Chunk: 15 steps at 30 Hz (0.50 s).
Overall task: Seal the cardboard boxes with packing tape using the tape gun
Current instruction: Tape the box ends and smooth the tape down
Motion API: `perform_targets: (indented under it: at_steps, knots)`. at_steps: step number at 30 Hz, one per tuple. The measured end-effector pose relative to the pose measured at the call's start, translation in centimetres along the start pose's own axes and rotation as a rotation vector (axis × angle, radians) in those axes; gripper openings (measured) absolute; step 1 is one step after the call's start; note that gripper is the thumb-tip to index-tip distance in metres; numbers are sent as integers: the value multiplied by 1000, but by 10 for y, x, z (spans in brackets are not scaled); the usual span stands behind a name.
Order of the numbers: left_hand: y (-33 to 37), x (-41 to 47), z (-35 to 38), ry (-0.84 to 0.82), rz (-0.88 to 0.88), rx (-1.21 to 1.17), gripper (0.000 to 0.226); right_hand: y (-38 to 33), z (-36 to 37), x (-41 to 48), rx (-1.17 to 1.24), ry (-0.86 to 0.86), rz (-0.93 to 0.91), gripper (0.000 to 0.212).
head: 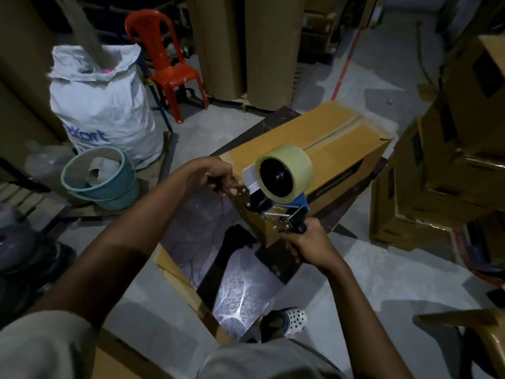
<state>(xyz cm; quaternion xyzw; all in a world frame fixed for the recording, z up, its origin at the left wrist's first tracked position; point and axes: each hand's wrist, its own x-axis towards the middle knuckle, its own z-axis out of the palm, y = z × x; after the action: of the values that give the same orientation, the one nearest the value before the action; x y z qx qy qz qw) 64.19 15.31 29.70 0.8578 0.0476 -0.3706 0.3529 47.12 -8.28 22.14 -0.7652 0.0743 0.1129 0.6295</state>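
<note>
The floor is bare grey concrete with one red line painted across its far part, in a dim storeroom. At least two tall brown paper rolls stand upright along the far side. One red plastic chair stands to their left, and one white woven sack, open at the top, is left of the chair. Near the sack sit two teal buckets, one nested in the other. A pile of cardboard cartons fills the right side; their number cannot be told. In the middle one long cardboard box lies with its flaps closed, resting on a dark patterned sheet spread over the floor. One tape gun, carrying one roll of pale tape, sits at the near end of this box. The right hand is clenched around the gun's handle. The left hand pinches the gun's metal front plate at the box's near left corner. One white perforated shoe shows on the floor nearest the camera.
</note>
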Motion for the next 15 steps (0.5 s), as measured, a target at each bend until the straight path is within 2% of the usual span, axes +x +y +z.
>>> perform_targets:
  at_steps: [2, 5, 10, 15]
  knots:
    - [7, 6, -6, 17, -6, 8, 28, -2, -2, 10, -7, 0, -4, 32]
    - [18, 15, -7, 74, 1, 14, 43, -4, -4, 21, -27, 6, -7, 35]
    - [25, 29, -6, 154, 52, -30, 28, -8, -4, 30, -23, 27, -9, 44]
    - [23, 40, -10, 181, 83, -58, 26, -7, -1, 37, -22, 37, 33, 38]
